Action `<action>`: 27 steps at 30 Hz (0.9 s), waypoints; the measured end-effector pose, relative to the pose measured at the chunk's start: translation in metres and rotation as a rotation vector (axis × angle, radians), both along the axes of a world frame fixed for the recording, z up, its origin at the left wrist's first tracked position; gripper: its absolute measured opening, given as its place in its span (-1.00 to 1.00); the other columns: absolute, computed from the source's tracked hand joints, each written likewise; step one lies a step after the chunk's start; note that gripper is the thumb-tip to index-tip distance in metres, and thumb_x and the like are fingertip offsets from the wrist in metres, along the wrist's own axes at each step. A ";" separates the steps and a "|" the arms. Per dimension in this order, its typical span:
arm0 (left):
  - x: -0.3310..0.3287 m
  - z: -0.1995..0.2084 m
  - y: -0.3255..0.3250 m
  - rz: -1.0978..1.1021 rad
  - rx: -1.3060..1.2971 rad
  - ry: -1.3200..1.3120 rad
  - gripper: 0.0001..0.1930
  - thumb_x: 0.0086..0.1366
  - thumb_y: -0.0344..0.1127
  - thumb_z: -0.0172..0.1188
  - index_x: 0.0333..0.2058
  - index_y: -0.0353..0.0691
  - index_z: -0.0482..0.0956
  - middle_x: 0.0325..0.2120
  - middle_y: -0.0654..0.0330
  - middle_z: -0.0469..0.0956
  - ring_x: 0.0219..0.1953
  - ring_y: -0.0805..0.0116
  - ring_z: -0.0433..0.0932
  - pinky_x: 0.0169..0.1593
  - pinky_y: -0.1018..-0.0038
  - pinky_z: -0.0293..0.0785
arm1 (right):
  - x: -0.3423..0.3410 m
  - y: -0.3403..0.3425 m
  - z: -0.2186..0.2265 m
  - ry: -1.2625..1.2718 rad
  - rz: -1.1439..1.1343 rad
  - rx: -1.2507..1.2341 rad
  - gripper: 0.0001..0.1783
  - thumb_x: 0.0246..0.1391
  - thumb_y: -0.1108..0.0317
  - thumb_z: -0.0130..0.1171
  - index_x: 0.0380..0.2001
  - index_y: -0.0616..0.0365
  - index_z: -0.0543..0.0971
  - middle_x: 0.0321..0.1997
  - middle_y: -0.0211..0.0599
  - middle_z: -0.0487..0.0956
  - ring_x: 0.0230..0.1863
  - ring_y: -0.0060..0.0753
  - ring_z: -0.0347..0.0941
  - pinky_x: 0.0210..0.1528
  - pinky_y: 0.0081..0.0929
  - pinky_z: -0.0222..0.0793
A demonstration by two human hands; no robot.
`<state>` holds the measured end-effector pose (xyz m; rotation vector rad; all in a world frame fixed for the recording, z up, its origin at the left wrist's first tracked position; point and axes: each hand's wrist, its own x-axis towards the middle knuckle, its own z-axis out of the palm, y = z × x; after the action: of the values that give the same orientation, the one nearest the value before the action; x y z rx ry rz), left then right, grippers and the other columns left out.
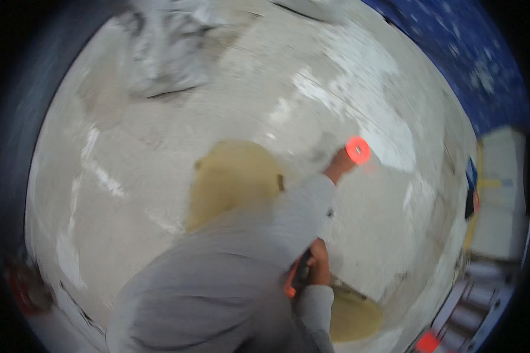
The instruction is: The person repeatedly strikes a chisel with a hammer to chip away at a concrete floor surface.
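A pale grey floor [141,141] spreads across the scene, dusty and scuffed, with chalky white streaks on the left and a broad white patch [388,126] far right. Far left, there's a crumpled whitish sack [168,56], its folds soft with blur. Far right hangs a blue sheet [453,53], pale marks on it too smeared to read! Below that, a pale panel with a yellow stripe [480,206], and near right, a silvery slotted frame [474,306].

Now the hands! The left hand [338,165] reaches out from a grey sleeve to a bright orange-red disc [357,150], round with a small pale centre, right of the middle; its fingers are hidden, so can't tell the grip. Nearer, the right hand [318,259] has its fingers wrapped round a black-and-orange tool [297,275], partly covered by grey cloth.
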<state>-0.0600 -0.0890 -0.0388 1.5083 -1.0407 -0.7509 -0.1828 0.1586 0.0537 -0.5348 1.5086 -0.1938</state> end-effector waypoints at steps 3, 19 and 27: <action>0.008 0.011 -0.021 -0.159 0.065 0.037 -0.68 0.13 -0.22 0.28 -0.15 -0.17 0.53 -0.21 0.15 0.58 -0.12 0.27 0.55 -0.07 0.36 0.47 | -0.014 -0.001 -0.018 0.071 0.129 0.057 -0.88 0.04 0.48 0.00 -0.36 0.34 0.41 -0.66 -0.28 0.39 -0.72 -0.35 0.36 -0.65 -0.36 0.32; 0.046 0.045 -0.028 -0.393 -0.006 -0.087 -0.58 0.07 -0.14 0.38 -0.12 -0.13 0.51 -0.32 0.27 0.53 -0.38 0.49 0.49 -0.29 0.44 0.47 | -0.002 -0.029 0.044 -0.083 -0.318 -0.229 -0.87 0.11 0.41 0.03 -0.39 0.25 0.35 -0.61 -0.34 0.36 -0.77 -0.58 0.22 -0.78 -0.52 0.23; 0.036 0.076 -0.008 -0.535 0.227 0.005 -0.49 0.05 -0.08 0.38 -0.05 -0.15 0.50 -0.20 0.16 0.59 -0.19 0.32 0.55 -0.12 0.37 0.47 | -0.007 -0.046 0.106 -0.071 -0.369 -0.496 -0.86 0.15 0.38 0.02 -0.37 0.21 0.34 -0.59 -0.37 0.34 -0.76 -0.60 0.21 -0.79 -0.57 0.19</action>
<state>-0.0243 -0.0966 0.0367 1.4222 -1.4157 -1.2792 -0.1897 0.1128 0.1602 -0.6266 1.4807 -0.8818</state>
